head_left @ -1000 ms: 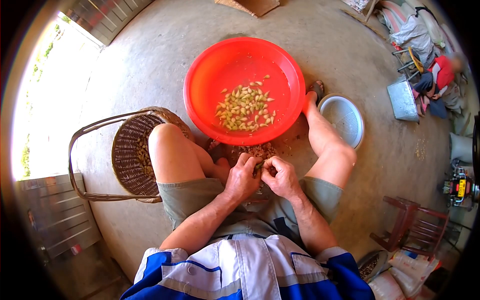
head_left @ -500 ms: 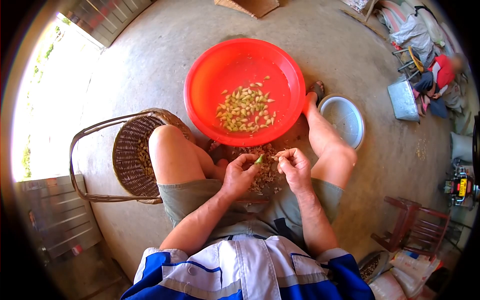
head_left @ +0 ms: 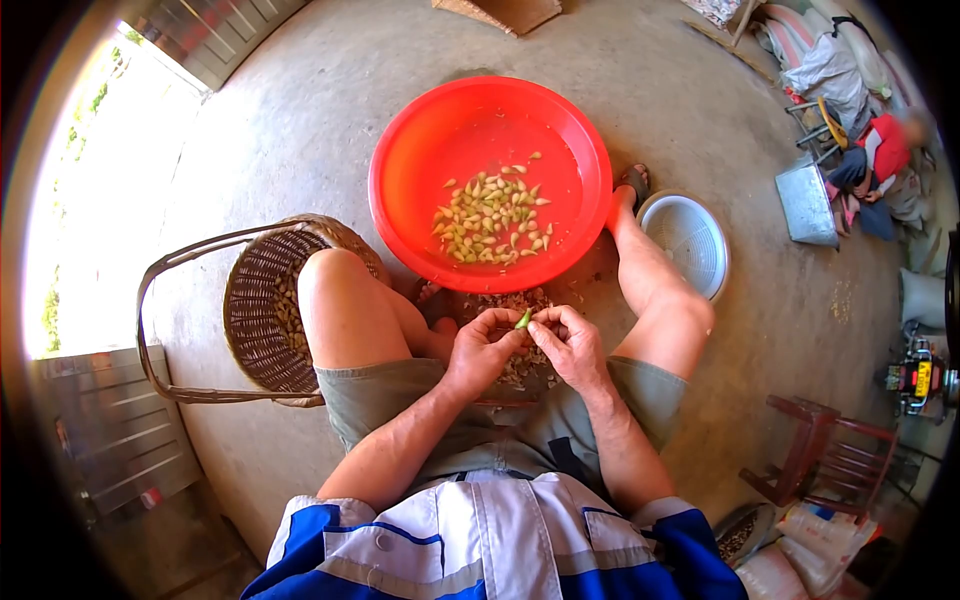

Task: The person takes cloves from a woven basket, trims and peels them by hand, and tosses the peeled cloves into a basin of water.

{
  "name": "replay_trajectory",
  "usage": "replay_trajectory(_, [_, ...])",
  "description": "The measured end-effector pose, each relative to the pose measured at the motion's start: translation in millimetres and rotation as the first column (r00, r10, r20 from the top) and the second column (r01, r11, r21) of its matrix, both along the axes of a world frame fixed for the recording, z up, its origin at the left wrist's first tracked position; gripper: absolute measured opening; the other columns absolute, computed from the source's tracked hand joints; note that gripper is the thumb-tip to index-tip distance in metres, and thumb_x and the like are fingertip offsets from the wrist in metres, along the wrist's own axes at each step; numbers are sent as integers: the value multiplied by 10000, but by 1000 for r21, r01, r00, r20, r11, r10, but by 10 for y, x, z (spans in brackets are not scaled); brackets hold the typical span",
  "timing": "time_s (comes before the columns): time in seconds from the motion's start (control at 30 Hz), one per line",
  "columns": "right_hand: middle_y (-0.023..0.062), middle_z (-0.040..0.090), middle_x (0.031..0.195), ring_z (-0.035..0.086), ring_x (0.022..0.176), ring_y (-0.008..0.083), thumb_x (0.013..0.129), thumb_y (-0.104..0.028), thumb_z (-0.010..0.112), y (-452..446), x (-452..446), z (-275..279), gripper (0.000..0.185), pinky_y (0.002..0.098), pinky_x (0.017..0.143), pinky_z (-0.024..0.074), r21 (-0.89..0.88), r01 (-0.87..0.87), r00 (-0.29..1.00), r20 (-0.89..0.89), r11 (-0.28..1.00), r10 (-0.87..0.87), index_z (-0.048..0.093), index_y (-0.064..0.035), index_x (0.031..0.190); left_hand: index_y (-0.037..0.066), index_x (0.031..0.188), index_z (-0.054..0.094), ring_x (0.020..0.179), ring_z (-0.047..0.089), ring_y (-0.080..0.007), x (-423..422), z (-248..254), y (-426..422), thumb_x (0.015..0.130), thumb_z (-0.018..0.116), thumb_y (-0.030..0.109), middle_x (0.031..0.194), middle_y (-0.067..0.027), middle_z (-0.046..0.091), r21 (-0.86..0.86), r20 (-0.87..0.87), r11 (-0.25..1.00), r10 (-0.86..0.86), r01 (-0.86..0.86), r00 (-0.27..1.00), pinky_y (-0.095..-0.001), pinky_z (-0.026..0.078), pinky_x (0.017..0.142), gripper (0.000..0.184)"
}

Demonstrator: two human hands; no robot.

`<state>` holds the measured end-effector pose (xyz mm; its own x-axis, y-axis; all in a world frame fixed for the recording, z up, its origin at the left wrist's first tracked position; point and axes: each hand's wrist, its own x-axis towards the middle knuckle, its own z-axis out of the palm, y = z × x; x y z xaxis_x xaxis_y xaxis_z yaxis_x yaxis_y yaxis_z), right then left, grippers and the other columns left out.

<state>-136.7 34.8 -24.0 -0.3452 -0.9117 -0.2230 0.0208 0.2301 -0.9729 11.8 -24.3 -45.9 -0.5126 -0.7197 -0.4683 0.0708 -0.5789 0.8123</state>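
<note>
A small green bulb [head_left: 524,318] with a pointed tip is pinched between the thumb and fingertips of my left hand [head_left: 480,352]. My right hand [head_left: 574,352] meets it from the other side, its thumb and forefinger closed at the bulb. Beneath my hands, dry brown peelings [head_left: 513,302] are scattered on the floor. Just beyond stands a red plastic basin [head_left: 390,200], where many pale, yellow-green bulbs [head_left: 490,218] lie in what looks like shallow water.
A handled wicker basket [head_left: 250,330] with unpeeled-looking bulbs leans by my left knee. Right of my foot is a pale plastic colander [head_left: 690,240]. Farther right, another person [head_left: 880,160] sits near a metal tub [head_left: 806,208]. A wooden chair [head_left: 820,455] is at lower right.
My right hand has moved left to the bulb; before, it was apart, holding a bit of peel that I no longer see. My left hand has stayed nearly still with the bulb.
</note>
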Motion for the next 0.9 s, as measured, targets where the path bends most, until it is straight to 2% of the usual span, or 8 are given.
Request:
replay_trajectory(0.03, [20,605,784,557,671,61,860,-60,674,-1,12,-10,85,220,583,463,-6,8,999,48,1000,-8,622,6,874,-14,1070,569,843,637,-130,-2,-19,12,894,634,60,948,-72,652,-21,5,1000,-6,6,1000,-256,538,752,202])
replay_trajectory(0.23, [15,615,778,566,649,61,862,-40,666,5,-17,-98,67,209,572,468,-59,-11,1000,-27,998,9,620,8,865,-13,1054,568,841,630,-114,-13,-11,41,881,644,35,930,-67,659,-64,32,998,-12,14,999,-242,531,749,195])
replay_trajectory(0.33, [12,610,766,558,631,54,860,-26,657,6,-19,-30,53,207,559,464,2,-8,996,84,1000,8,617,9,862,-14,1048,568,841,629,-111,-24,-27,48,878,648,31,928,-68,659,-59,9,998,0,0,1000,-240,530,750,193])
replay_trajectory(0.57, [8,601,758,552,639,48,851,1,624,10,4,-106,34,210,560,470,-35,22,996,89,999,-18,592,4,839,-6,1041,568,848,623,-108,-13,-9,51,877,656,37,935,-61,654,-87,38,996,-26,30,999,-241,529,761,191])
replay_trajectory(0.63, [5,601,761,553,650,49,849,3,617,6,3,-113,35,213,566,475,-40,15,999,34,999,-13,586,2,834,0,1048,568,855,623,-112,-10,-34,58,881,651,33,952,-61,648,-71,-9,997,-22,22,1000,-245,529,769,189])
replay_trajectory(0.9, [-29,576,730,496,636,37,881,-64,600,23,-44,-125,59,202,550,420,29,42,993,108,999,-45,599,-12,854,14,1110,554,901,642,-168,26,62,-6,926,590,63,1010,-79,636,104,-244,994,-19,46,970,-298,539,810,194])
